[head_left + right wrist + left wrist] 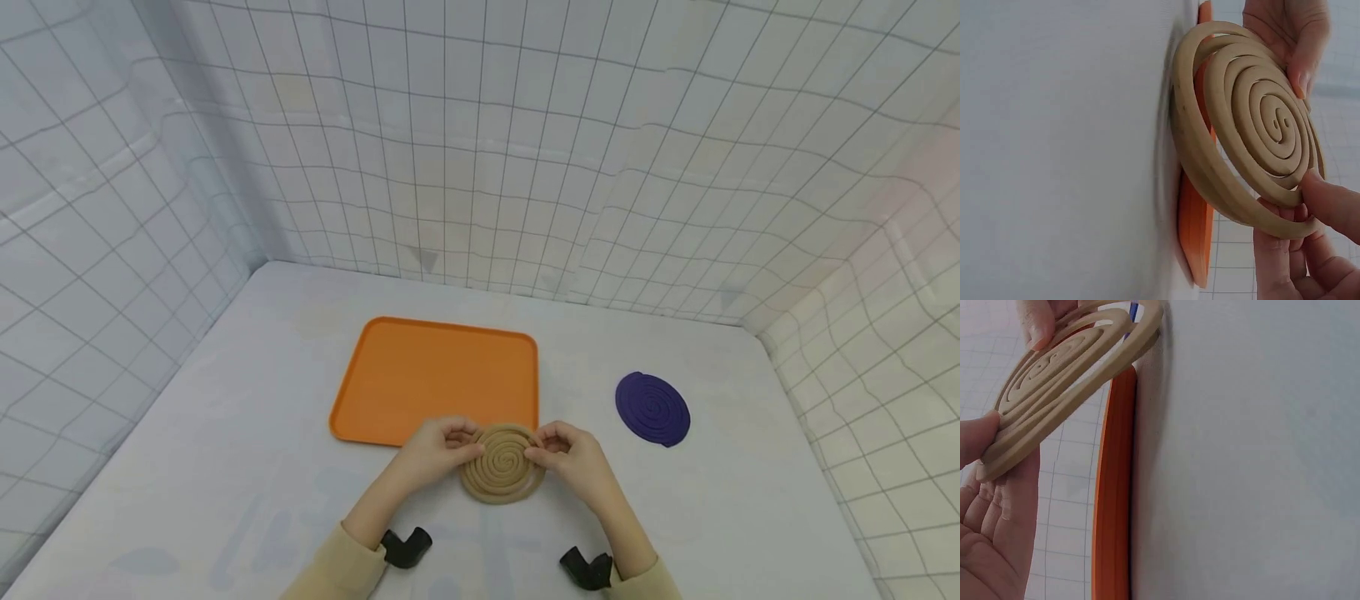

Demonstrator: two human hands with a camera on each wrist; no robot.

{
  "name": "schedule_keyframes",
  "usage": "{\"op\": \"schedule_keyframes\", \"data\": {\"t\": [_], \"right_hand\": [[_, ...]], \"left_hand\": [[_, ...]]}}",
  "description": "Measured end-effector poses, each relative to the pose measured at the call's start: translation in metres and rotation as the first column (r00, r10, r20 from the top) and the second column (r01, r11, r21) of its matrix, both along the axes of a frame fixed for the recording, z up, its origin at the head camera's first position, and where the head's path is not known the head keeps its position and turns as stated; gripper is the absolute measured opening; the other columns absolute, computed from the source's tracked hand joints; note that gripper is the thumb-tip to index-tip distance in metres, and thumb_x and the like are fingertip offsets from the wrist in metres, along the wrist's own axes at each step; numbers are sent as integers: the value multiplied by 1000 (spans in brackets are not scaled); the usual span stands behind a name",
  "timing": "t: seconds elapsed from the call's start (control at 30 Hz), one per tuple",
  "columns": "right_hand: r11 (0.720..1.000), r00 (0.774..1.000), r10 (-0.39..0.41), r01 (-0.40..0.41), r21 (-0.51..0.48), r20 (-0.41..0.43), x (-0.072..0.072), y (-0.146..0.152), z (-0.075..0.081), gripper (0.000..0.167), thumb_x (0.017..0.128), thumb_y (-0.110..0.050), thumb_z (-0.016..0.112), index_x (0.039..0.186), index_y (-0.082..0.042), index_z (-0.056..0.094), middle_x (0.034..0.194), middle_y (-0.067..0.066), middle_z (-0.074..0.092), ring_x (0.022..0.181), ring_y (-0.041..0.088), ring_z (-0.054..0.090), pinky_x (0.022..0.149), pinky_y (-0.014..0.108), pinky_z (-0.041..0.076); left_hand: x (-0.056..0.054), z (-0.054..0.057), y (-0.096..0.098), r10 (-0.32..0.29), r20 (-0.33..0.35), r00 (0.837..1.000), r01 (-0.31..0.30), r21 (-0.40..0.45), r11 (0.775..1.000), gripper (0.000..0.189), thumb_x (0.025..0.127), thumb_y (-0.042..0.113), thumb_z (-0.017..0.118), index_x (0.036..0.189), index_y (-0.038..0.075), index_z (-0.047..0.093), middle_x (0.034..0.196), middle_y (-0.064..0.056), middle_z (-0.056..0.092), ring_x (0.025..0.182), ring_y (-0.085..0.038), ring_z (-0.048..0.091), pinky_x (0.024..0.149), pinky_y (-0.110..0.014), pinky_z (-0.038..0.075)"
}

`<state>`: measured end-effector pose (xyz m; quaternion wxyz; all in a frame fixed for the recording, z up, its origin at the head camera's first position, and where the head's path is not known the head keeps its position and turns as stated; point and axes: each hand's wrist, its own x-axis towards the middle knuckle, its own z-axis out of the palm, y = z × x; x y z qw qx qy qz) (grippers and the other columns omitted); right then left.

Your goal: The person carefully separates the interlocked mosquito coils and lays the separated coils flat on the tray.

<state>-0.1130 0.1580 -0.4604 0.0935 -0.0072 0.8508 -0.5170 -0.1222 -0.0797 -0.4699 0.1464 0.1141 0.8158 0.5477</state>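
Tan and spiral-wound, the coil (504, 463) tilted midway between the left hand (437, 450) and the right hand (576, 460), thumbs and fingers pinching its opposite sides. Beyond it lay the orange tray (442, 375).

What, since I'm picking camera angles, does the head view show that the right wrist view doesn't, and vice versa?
Only the head view shows the purple spiral mat and yellowish sleeves. Only the right wrist view shows the orange tray through a gap in the tan spiral mat. Both show the tray, plus the left hand and right hand holding that mat.
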Motion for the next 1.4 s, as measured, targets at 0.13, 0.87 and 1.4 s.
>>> {"op": "schedule_keyframes", "data": {"t": [0.13,0.87,1.4], "right_hand": [[997,996,54,-50,58,-65,-3,-2,4,18,81,-15,80,94,-8,70,87,3,71,80,11,64,65,21,51],[994,999,-12,17,-107,52,-2,0,-2,23,84,-13,78,100,1,70,82,7,69,71,12,61,63,25,53],[980,980,145,-123,154,-138,-7,-6,16,16,82,-19,80,91,-9,70,85,1,70,78,11,62,63,21,49]], "left_hand": [[-1,6,1,-49,-28,998,47,-38,998,30,91,20,71,115,1,68,110,-13,70,106,-30,67,87,-35,57],[-5,-1,-2,-74,93,993,66,85,994,40,92,23,71,124,1,64,117,-17,69,107,-28,68,85,-33,58],[-16,6,0,-130,99,987,123,78,989,40,97,32,63,124,3,66,110,-13,72,92,-18,66,78,-31,55]]}}
